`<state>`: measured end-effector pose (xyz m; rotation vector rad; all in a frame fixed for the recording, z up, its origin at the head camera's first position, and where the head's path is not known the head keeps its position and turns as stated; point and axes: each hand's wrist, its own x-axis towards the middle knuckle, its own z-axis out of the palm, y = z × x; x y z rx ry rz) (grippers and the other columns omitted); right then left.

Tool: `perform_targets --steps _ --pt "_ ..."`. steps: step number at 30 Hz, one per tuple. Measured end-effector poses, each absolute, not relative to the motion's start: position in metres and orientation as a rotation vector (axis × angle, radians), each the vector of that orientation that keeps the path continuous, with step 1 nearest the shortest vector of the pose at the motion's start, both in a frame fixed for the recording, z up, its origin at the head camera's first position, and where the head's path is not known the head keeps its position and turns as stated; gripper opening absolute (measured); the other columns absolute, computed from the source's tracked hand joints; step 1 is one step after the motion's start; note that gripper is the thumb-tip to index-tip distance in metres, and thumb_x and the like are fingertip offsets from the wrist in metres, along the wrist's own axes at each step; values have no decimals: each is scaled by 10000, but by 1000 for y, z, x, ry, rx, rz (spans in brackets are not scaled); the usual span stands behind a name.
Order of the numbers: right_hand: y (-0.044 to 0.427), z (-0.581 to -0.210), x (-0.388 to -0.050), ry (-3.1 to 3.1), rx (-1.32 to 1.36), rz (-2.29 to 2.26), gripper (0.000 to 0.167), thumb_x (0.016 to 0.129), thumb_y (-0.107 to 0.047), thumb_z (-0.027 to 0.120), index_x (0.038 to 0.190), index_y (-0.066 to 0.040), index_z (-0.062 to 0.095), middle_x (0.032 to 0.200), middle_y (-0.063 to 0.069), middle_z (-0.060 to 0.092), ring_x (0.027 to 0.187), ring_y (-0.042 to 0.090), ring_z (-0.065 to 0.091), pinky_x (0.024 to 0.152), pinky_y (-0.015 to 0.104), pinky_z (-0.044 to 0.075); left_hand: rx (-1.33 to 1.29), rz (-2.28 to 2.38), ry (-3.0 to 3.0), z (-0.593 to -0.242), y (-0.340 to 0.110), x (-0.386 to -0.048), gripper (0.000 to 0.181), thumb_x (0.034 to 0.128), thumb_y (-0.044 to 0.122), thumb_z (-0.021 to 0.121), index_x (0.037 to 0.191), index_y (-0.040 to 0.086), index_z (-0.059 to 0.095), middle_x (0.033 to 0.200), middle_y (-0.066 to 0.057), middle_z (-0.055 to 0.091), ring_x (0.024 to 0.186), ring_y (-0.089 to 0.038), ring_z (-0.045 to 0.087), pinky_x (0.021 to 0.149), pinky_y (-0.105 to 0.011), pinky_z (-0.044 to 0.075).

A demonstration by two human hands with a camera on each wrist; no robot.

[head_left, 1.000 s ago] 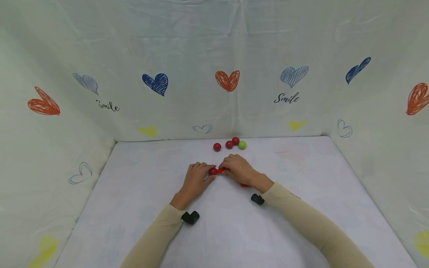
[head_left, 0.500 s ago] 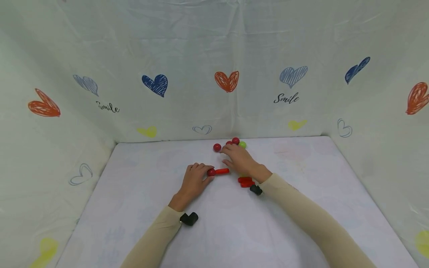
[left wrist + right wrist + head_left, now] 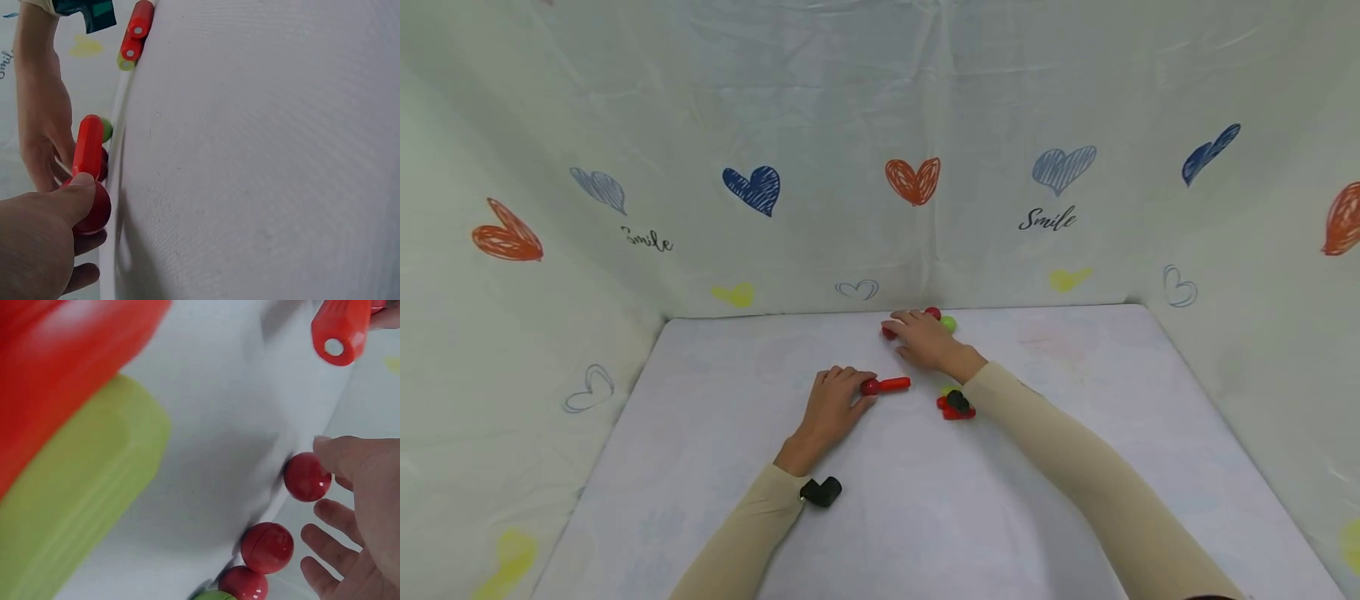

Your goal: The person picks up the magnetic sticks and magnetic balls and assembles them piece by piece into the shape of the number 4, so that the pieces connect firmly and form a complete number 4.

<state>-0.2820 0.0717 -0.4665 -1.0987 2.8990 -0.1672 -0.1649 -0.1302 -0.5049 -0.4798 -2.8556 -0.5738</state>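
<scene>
Between thumb and fingers my left hand pinches a dark red ball that has a red stick joined to its right side; the left wrist view shows the thumb at the joint of ball and stick. Farther back, my right hand reaches over a red ball. In the right wrist view its thumb is beside that ball, with the fingers spread and loosely bent; whether they touch it I cannot tell.
Behind the right hand lie another red ball and a green ball; the right wrist view shows one more red ball. Red sticks and a yellow-green one lie under the right wrist. A cloth wall stands behind the table.
My right hand has let go of the red stick and moved back to the loose red ball. My left hand still holds its ball, shifted slightly left.
</scene>
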Motion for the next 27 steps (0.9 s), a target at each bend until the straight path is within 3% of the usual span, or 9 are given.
perform_targets --steps 9,16,27 --pt "72 -465 -286 2886 -1068 -150 467 1019 -118 706 1471 -67 600 1431 149 633 1340 342 554 1197 473 404 -486 -599 -2844 -506 -131 -165 363 922 229 848 1260 136 753 1127 -46 753 1055 -258 623 1011 -505 467" --pt "72 -465 -284 2844 -1049 -138 375 991 -146 760 1358 -102 702 1268 104 722 1208 296 626 1129 474 463 -488 -595 -2843 -507 -132 -166 368 924 233 846 1267 137 752 1118 -41 753 1045 -249 621 1004 -504 469" --pt "85 -457 -268 2872 -1038 -186 323 964 -145 791 1280 -99 748 1187 81 757 1122 275 640 1051 458 529 -432 -585 -2881 -505 -139 -168 373 937 238 834 1284 138 745 1138 -42 751 1054 -249 612 1040 -498 454"
